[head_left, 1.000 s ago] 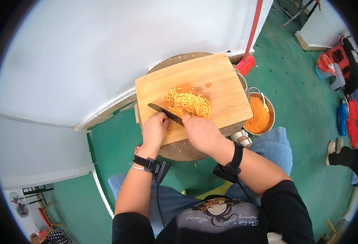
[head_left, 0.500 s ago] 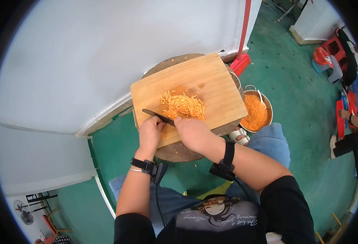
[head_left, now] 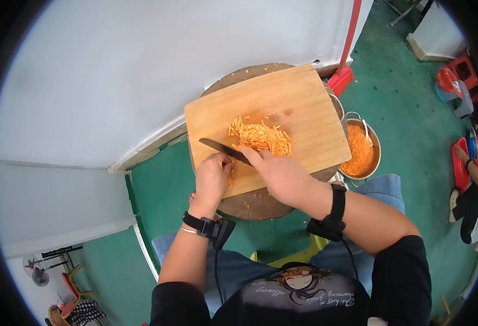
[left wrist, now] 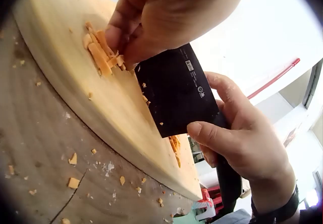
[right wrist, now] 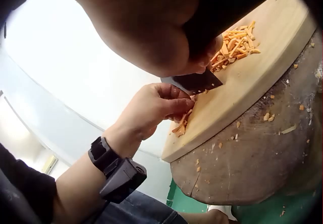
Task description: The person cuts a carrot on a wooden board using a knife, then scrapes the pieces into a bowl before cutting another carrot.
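Observation:
A wooden cutting board (head_left: 315, 119) bears a heap of thin orange strips (head_left: 266, 137). The right hand (head_left: 282, 174) grips the handle of a broad black knife (head_left: 224, 148), thumb on the blade's side in the left wrist view, where the blade (left wrist: 174, 90) stands on edge on the board. Close beside the blade, the left hand (head_left: 213, 176) has its fingers bent down over a few orange pieces (left wrist: 100, 52), pinching them against the board. In the right wrist view the left fingertips touch these strips (right wrist: 182, 124) and lie next to the blade.
The board lies on a round wooden block (head_left: 250, 205) against a white wall (head_left: 114, 65). To its right, a metal pan (head_left: 377, 155) of orange bits stands on the green floor, near a red dustpan (head_left: 341, 81). Another person's arm (head_left: 471, 167) shows at far right.
The head view has shifted, so the board sits further right in it. Both hands stay at the board with knife and strips; the right hand and blade have drawn slightly away from the left fingers.

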{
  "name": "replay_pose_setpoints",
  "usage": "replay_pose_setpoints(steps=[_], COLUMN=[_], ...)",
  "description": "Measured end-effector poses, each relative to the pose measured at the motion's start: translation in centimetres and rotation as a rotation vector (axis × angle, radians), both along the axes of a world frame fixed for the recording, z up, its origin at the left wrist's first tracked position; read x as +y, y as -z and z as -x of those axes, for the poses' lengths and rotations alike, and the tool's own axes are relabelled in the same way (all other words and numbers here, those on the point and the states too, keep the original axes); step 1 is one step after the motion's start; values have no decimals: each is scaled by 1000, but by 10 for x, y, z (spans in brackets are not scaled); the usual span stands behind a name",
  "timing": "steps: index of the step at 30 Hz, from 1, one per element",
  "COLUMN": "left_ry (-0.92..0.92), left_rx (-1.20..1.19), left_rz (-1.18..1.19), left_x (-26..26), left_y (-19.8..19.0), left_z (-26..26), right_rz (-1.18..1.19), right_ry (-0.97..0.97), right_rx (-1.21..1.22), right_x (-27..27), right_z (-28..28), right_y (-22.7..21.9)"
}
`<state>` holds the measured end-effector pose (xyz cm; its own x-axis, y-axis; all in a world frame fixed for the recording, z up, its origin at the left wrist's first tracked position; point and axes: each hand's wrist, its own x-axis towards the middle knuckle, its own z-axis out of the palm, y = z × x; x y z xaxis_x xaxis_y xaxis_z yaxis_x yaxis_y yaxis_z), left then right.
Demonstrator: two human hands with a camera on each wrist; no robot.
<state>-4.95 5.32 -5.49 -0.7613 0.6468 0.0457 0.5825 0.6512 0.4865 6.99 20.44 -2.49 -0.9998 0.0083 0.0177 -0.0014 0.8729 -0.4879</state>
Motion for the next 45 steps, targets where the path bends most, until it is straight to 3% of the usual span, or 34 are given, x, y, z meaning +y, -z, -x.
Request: replay_pose_setpoints(steps=[7, 9, 18, 20, 30, 35, 45], left_ry=[-2, 1, 37, -35, -43, -71, -45], left_rx=[20, 50, 69, -27, -10, -184, -130], left_rz=[-21, -16, -16, -52, -41, -61, -33], left_x=[-1, -1, -1, -2, -2, -3, -8], left_y=[2, 3, 0, 1, -1, -4, 2], left_z=[-2, -2, -2, -3, -2, -1, 3], right_rz=[-60, 28, -17, -20, -27, -12, 27], right_ry=[-46, -14, 24, 30, 27, 31, 25], right_rx=[-107, -17, -40, -23, -100, -44, -89], right_x=[-5, -6, -9, -8, -17, -11, -10], right_z=[6, 7, 13, 10, 12, 12, 6], right_y=[-1, 5, 2, -1, -2, 4, -7])
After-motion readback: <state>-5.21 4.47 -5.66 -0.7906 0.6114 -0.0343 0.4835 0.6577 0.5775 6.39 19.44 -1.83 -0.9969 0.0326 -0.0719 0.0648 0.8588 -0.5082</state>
